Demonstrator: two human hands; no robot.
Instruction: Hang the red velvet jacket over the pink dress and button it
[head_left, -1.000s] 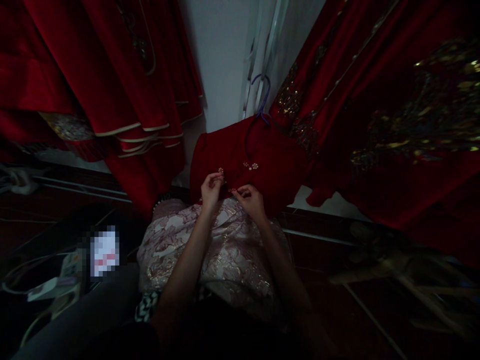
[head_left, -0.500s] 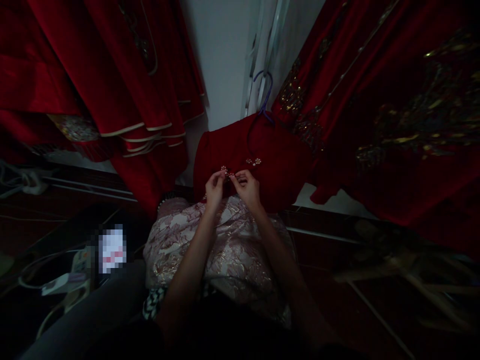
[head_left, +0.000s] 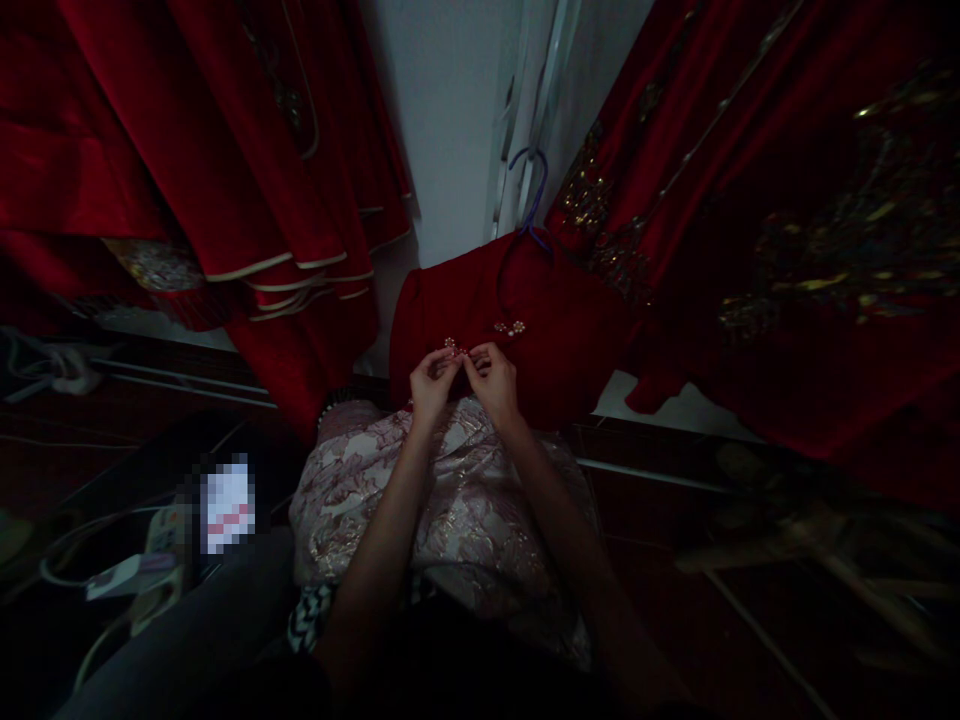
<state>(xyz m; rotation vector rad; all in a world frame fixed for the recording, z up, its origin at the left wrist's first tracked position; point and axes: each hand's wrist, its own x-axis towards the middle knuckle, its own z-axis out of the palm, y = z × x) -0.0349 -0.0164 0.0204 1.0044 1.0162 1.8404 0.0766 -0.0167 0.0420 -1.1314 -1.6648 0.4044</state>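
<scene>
A dark red garment (head_left: pixel 555 330) on a purple hanger (head_left: pixel 531 195) lies across a pink floral brocade fabric (head_left: pixel 465 500) on my lap. My left hand (head_left: pixel 430 385) and my right hand (head_left: pixel 495 380) meet at a small pearl-like fastening (head_left: pixel 451 346) on the garment's front, both with fingers pinched on it. A second beaded fastening (head_left: pixel 510 327) sits just to the right, above my right hand. The light is dim and the fingertips are hard to read.
Red embroidered robes with cream trim (head_left: pixel 247 180) hang at left, and gold-embroidered ones (head_left: pixel 787 230) at right. A white wall and door frame (head_left: pixel 480 120) stand behind. A power strip with cables (head_left: pixel 127 575) lies at lower left on the dark floor.
My hands have come together and risen slightly to the pearl fastening. The view shifted a little to the left.
</scene>
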